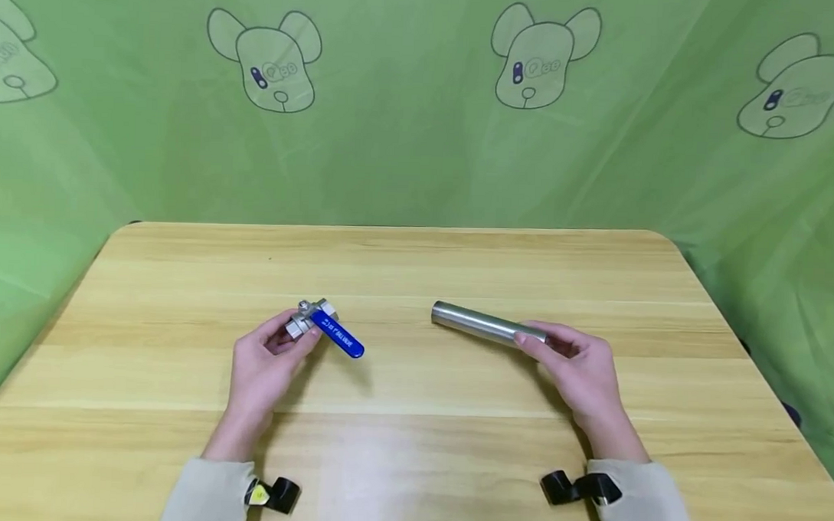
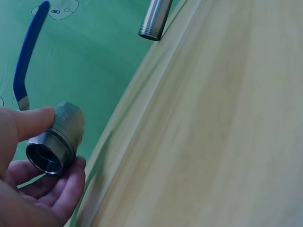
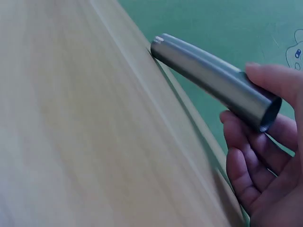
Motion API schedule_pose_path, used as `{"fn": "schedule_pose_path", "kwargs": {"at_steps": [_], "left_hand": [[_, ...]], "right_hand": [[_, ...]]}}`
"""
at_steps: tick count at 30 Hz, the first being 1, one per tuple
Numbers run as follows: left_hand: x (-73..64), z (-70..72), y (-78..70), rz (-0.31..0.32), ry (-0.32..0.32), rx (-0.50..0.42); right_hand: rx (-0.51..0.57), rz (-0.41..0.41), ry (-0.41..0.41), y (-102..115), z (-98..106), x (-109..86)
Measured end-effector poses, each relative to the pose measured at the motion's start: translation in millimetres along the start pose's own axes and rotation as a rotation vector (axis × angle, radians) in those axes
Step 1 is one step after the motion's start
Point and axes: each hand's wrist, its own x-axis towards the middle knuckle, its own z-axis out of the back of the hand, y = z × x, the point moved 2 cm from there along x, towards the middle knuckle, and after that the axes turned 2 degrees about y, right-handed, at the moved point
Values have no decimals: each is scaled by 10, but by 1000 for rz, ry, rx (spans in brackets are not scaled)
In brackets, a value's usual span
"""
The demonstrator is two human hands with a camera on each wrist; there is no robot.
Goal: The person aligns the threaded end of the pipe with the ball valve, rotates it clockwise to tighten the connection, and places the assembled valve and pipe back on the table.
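Observation:
My left hand (image 1: 265, 362) grips a ball valve (image 2: 66, 125) by its metal body, thumb on one side and fingers below. The valve's long blue lever handle (image 1: 338, 334) points toward the lower right in the head view, and its threaded opening shows in the left wrist view. On the other side, my right hand (image 1: 585, 370) pinches a steel pipe (image 1: 484, 323) near its right end. The pipe's far end reaches left toward the valve, with a wide gap between them. Threads ring that far end in the left wrist view; the near end is hollow (image 3: 271, 116).
Both hands are over a wood-grain table (image 1: 410, 459) with rounded far corners. Behind it hangs a green curtain (image 1: 407, 153) printed with bear heads. Black camera mounts (image 1: 574, 488) sit at both sleeve cuffs.

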Motion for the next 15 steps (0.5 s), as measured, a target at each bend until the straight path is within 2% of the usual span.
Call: {"fn": "schedule_pose_path", "kwargs": {"at_steps": [2,6,9,12,15], "left_hand": [[-10,-9,2,13,14,-36],[-25,-62,0,30,72,-78],[-33,-119,3,17,125,-106],[-47,-169,8,-1,160,-157],[-58,-203,20,9,183,-219]], "right_hand": [[56,-14,-12,11,-24,6],[276,-13,-1,50,-85,1],[425,7,13,86,-138,-17],[500,24,19,117,-191,-25],[543,29,23,135,-238,-19]]}}
